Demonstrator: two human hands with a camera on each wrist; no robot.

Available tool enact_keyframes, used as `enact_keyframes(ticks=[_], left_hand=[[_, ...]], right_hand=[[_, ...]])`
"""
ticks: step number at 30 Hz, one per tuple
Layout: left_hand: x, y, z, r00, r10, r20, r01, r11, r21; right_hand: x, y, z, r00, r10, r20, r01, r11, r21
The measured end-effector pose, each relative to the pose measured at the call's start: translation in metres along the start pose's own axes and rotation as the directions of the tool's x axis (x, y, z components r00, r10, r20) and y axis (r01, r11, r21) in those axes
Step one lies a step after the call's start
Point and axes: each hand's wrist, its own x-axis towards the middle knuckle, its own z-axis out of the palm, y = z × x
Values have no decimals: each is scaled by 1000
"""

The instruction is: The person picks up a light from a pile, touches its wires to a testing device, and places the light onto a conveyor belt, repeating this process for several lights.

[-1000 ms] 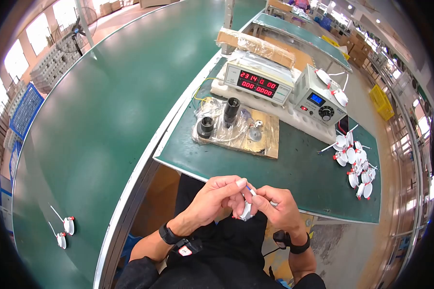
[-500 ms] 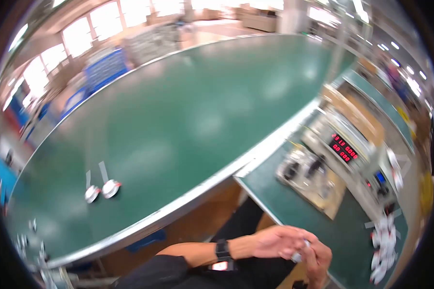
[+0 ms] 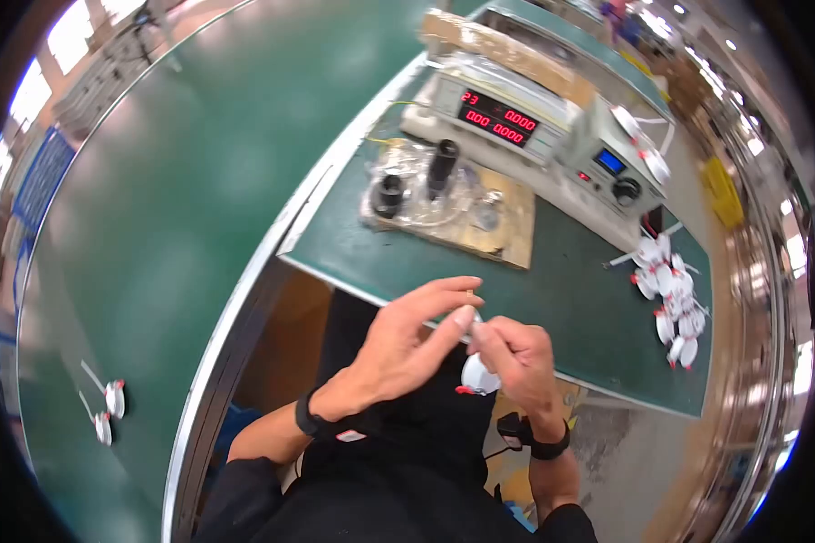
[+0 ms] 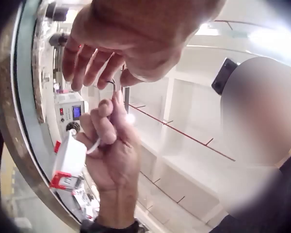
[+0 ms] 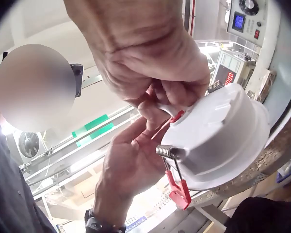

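A white round downlight [image 5: 218,141] with red-tipped spring clips hangs by its white cable under my right hand [image 3: 525,362] in the head view. My right thumb and fingers pinch that cable [image 4: 95,145] close to its end. At the cable's end, a thin dark wire [image 4: 112,83] sticks up between the thumb and forefinger of my left hand [image 3: 407,344]. The left thumb tip meets the right thumb in the head view, while its other fingers stretch forward. Both hands are above my lap at the green bench's front edge.
Several downlights [image 3: 675,294] lie piled on the bench's right. Behind stand a meter with red digits [image 3: 498,118] and a grey box with a knob [image 3: 611,167]. A plastic-wrapped board with black sockets [image 3: 516,240] lies nearer. Two more downlights [image 3: 114,398] rest on the long left table.
The head view swung left, then came back. The hands stay together at the cable's end, now farther forward, and the downlight hangs in plainer view under the right hand.
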Motion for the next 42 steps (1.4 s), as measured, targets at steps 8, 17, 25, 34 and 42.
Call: enact_keyframes(ticks=[8, 17, 25, 34, 42], left_hand=[[25, -14, 6, 986, -93, 136, 92, 996, 10], [7, -41, 40, 739, -368, 564, 630, 672, -388], [37, -49, 67, 727, -461, 508, 685, 450, -572], [71, -60, 53, 672, -492, 553, 740, 419, -527], [87, -71, 45, 647, -475, 596, 760, 345, -551]], right_hand=[[8, 7, 2, 993, 117, 2, -114, 963, 243], [41, 23, -30, 985, 170, -28, -142, 893, 427], [86, 41, -45, 962, 273, -2, -242, 857, 456], [130, 54, -53, 930, 367, 22, -354, 876, 327], [147, 62, -52, 931, 365, -11, -356, 913, 200]])
